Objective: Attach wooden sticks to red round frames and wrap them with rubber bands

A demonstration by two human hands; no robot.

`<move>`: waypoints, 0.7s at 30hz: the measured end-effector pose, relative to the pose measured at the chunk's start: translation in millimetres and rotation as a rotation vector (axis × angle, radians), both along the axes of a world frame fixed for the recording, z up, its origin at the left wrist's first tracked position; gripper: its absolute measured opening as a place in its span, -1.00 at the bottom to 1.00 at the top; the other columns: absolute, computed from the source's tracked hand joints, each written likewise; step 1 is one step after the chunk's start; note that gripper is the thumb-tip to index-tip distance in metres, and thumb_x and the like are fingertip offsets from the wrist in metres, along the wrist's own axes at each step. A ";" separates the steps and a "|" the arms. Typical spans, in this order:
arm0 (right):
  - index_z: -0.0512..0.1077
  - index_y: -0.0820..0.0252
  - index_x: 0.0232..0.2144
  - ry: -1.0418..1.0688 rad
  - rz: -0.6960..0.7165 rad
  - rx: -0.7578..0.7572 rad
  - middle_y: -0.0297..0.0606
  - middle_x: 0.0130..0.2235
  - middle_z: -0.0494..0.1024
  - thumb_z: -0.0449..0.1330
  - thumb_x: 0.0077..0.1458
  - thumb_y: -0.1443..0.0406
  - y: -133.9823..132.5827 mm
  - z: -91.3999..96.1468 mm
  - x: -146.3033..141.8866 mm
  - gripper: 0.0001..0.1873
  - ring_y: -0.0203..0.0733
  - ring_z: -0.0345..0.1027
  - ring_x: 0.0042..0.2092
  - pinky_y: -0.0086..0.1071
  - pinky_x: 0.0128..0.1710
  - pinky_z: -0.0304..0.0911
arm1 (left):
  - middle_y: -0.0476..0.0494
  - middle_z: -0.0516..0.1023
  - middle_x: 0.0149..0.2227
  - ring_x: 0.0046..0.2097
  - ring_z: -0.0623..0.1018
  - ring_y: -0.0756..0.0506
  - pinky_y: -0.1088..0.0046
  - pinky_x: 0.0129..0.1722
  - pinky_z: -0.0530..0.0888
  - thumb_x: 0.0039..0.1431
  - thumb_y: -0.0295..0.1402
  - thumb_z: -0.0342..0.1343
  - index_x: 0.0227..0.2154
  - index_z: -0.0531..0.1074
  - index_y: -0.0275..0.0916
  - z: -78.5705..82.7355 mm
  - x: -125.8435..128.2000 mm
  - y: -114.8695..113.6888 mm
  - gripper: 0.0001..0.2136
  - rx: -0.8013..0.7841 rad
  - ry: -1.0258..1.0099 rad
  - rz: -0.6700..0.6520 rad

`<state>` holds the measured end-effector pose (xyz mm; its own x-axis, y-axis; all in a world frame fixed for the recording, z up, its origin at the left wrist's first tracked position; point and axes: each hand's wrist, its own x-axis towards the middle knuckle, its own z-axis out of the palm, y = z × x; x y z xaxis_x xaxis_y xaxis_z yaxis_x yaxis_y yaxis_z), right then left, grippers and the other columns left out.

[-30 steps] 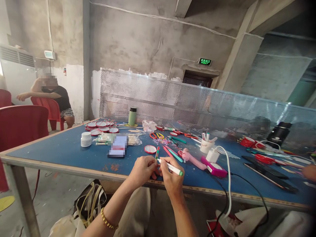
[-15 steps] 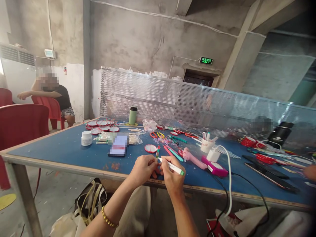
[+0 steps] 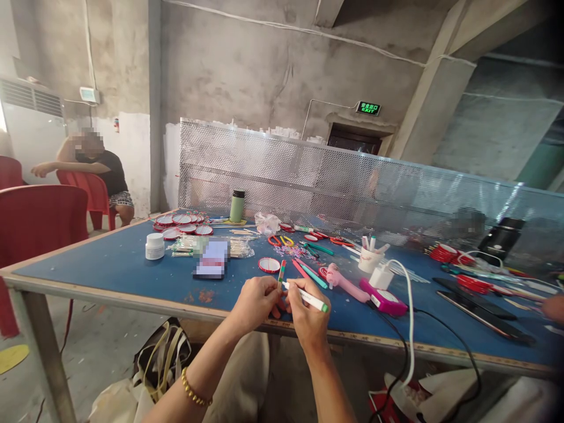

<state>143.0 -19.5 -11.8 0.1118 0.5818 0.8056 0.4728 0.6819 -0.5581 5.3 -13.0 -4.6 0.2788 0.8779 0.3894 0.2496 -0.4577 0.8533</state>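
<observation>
Near the table's front edge, my left hand point(image 3: 255, 302) pinches a small flat stick point(image 3: 282, 269) with red and green bands, held upright. My right hand point(image 3: 309, 317) grips a white marker pen point(image 3: 312, 299) with a green end, its tip pointing left at the stick. Whether tip and stick touch is too small to tell. Just behind the hands lies a round red-rimmed disc point(image 3: 269, 265). Pink and teal pens point(image 3: 314, 275) rest right of it. My left fingertips are partly hidden behind the hand.
On the blue table point(image 3: 110, 261) are a phone point(image 3: 212, 258), a white jar point(image 3: 154, 247), a green bottle point(image 3: 237, 207), a pen cup point(image 3: 369, 258), a purple charger box point(image 3: 383, 298) with cables, and stacked discs point(image 3: 183, 220). Behind runs a perforated metal screen point(image 3: 273, 176). A person point(image 3: 99, 170) sits at left.
</observation>
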 end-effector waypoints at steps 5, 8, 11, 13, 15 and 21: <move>0.44 0.19 -0.45 0.023 -0.004 0.002 -0.38 -0.58 0.44 0.12 0.21 0.22 -0.9 -1.3 0.2 -0.76 -0.31 0.29 -0.58 -0.47 -0.56 0.25 | -0.06 0.62 -0.48 -0.52 0.58 -0.01 0.59 -0.53 0.32 0.18 -0.28 -0.03 -0.51 0.40 -0.25 1.0 -0.3 -0.6 -0.77 -0.019 -0.006 0.000; 0.45 0.20 -0.43 0.048 -0.005 0.005 -0.38 -0.58 0.44 0.12 0.21 0.22 -0.6 -2.3 0.0 -0.77 -0.31 0.29 -0.58 -0.47 -0.56 0.25 | -0.06 0.62 -0.47 -0.52 0.58 -0.01 0.60 -0.54 0.32 0.18 -0.29 -0.03 -0.50 0.41 -0.25 1.0 -0.4 -0.3 -0.78 -0.031 -0.020 -0.008; 0.46 0.20 -0.43 0.042 -0.004 0.000 -0.37 -0.58 0.44 0.12 0.21 0.21 0.4 -2.6 -0.1 -0.76 -0.31 0.28 -0.59 -0.47 -0.57 0.24 | -0.06 0.62 -0.47 -0.52 0.58 0.00 0.60 -0.55 0.31 0.18 -0.30 -0.03 -0.49 0.42 -0.25 0.7 -0.6 0.4 -0.78 -0.025 -0.027 -0.016; 0.46 0.20 -0.43 0.035 -0.001 -0.003 -0.37 -0.58 0.45 0.12 0.21 0.22 0.9 -2.6 0.1 -0.76 -0.31 0.29 -0.59 -0.46 -0.57 0.24 | -0.06 0.62 -0.48 -0.52 0.58 0.00 0.60 -0.55 0.30 0.18 -0.30 -0.03 -0.50 0.41 -0.26 0.3 -0.7 0.6 -0.78 -0.019 -0.022 -0.012; 0.46 0.20 -0.43 0.030 0.000 -0.004 -0.37 -0.58 0.45 0.12 0.21 0.22 1.1 -2.3 0.4 -0.76 -0.31 0.30 -0.59 -0.46 -0.56 0.25 | -0.07 0.62 -0.47 -0.52 0.58 -0.01 0.60 -0.55 0.30 0.19 -0.29 -0.03 -0.50 0.41 -0.26 -0.2 -0.7 0.5 -0.77 -0.019 -0.016 -0.005; 0.46 0.19 -0.44 0.023 -0.005 -0.002 -0.37 -0.58 0.45 0.12 0.21 0.22 0.1 -1.6 0.1 -0.76 -0.30 0.30 -0.59 -0.46 -0.56 0.25 | -0.08 0.61 -0.48 -0.51 0.59 -0.03 0.58 -0.54 0.31 0.19 -0.29 -0.03 -0.51 0.41 -0.25 -1.7 -0.5 0.6 -0.77 -0.005 0.002 0.002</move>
<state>143.2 -19.4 -13.4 0.1328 0.5832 0.8014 0.4634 0.6782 -0.5703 4.8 -12.4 -6.3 0.2784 0.8802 0.3844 0.2524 -0.4532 0.8549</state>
